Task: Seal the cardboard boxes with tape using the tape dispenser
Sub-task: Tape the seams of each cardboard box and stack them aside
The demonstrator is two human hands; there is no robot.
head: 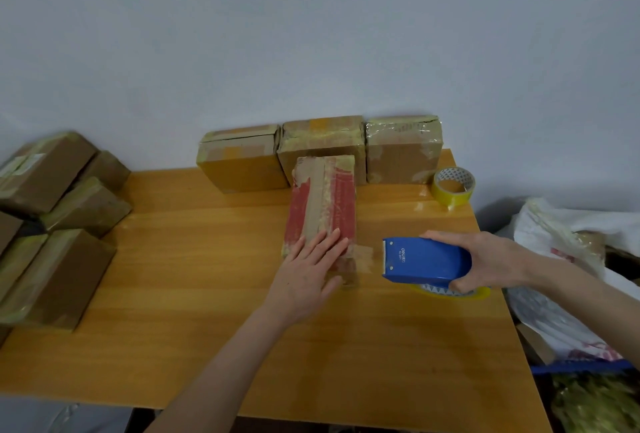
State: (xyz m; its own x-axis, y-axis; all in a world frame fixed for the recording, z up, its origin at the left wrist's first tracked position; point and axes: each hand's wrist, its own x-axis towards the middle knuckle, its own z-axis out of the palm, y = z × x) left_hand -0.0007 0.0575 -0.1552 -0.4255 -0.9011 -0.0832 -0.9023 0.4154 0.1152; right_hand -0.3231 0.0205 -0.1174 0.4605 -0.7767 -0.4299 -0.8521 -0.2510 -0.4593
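The left hand (308, 273) lies flat and open on the red box (323, 207), pinning it to the desk (194, 280). Just to its right, the right hand (491, 263) grips the blue tape dispenser (426, 261). Beyond stand three taped boxes (322, 152); this one looks partly taped.

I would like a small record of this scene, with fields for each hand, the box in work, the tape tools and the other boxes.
left hand: left hand lies flat, open, on the near end of the red and brown cardboard box
right hand: right hand grips the blue plastic tape dispenser, right of the box
spare tape: yellow tape roll near the table's far right corner
other boxes: three taped brown boxes along the wall
surface: wooden table
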